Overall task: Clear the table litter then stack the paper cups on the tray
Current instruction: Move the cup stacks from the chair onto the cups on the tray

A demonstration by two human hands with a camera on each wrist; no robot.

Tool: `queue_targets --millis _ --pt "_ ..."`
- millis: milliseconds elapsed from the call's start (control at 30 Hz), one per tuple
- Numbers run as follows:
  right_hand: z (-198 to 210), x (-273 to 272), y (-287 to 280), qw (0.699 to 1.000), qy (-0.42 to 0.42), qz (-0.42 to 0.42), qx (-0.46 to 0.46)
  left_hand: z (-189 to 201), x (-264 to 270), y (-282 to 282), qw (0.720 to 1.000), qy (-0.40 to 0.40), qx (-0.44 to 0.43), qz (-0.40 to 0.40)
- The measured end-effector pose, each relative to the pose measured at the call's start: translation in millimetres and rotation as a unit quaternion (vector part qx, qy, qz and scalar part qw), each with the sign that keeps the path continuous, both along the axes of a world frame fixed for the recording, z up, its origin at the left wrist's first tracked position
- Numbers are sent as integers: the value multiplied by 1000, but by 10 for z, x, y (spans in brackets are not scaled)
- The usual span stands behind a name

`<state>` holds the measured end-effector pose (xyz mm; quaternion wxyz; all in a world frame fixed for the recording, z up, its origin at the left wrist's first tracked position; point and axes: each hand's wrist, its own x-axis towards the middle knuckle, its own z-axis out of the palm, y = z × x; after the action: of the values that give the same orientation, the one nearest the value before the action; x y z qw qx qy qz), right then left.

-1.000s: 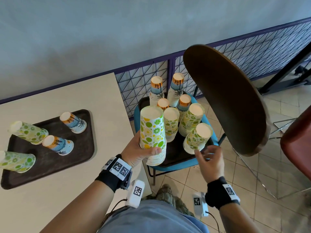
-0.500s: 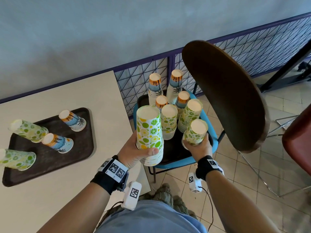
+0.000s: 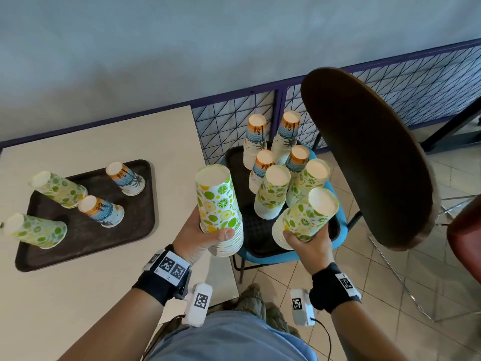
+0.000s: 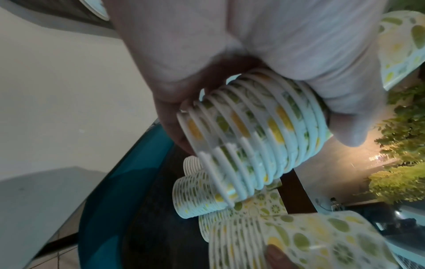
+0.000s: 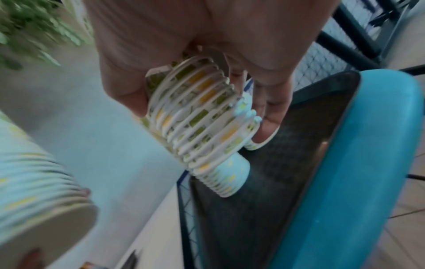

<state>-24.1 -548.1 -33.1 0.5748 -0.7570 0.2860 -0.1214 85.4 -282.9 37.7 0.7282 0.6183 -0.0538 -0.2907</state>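
Observation:
My left hand [image 3: 208, 238] grips an upside-down stack of green-and-yellow citrus paper cups [image 3: 218, 207] between the table and the chair; the wrist view shows its rims [image 4: 253, 142] inside my curled fingers. My right hand [image 3: 304, 238] grips a second citrus stack [image 3: 307, 217], tilted, lifted above the dark tray on the blue chair [image 3: 263, 238]; its rims [image 5: 202, 123] show in the right wrist view. Several more stacks [image 3: 273, 194] stand on that chair tray. A dark tray [image 3: 86, 241] on the table carries several upside-down stacks [image 3: 101, 209].
The beige table [image 3: 78, 295] fills the left. A dark round chair back [image 3: 369, 157] looms over the blue chair [image 3: 338, 225] on the right. A purple wire fence [image 3: 234, 121] runs behind. Tiled floor [image 3: 390, 295] lies to the right.
My right hand reached forward, closed round the nearest citrus stack on the chair tray and lifted it. My left hand kept its stack and drifted slightly left and up.

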Motion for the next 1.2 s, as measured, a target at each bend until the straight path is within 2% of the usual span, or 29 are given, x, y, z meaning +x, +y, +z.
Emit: queue_targets --millis 100,300,400,533,733,800,900,1000,1100,1200 --pt "220 51 205 998 -30 58 12 -35 -18 274 999 -16 2 28" --pt "713 487 913 980 -64 184 36 18 -37 1076 986 -35 9 160" --pt "924 822 1465 964 -81 246 60 120 -24 1605 971 -47 10 234" --pt "1163 1326 2310 942 -100 316 46 352 92 2385 948 -77 27 308" --pt "1474 2175 3743 921 -146 353 81 591 529 3686 894 -146 55 420" --pt "1546 2402 3987 921 -150 351 80 552 697 3884 889 -157 83 423" --pt "1505 2850 4624 917 -123 366 98 401 987 4374 885 -156 125 421" --pt "1410 3265 5061 919 -88 373 93 229 1237 4629 885 -138 137 423" --pt "1230 3582 5358 928 -65 363 49 44 1398 4746 887 -117 131 428" --pt "1048 3767 5558 934 -35 353 -42 -178 1503 4814 893 -99 125 420"
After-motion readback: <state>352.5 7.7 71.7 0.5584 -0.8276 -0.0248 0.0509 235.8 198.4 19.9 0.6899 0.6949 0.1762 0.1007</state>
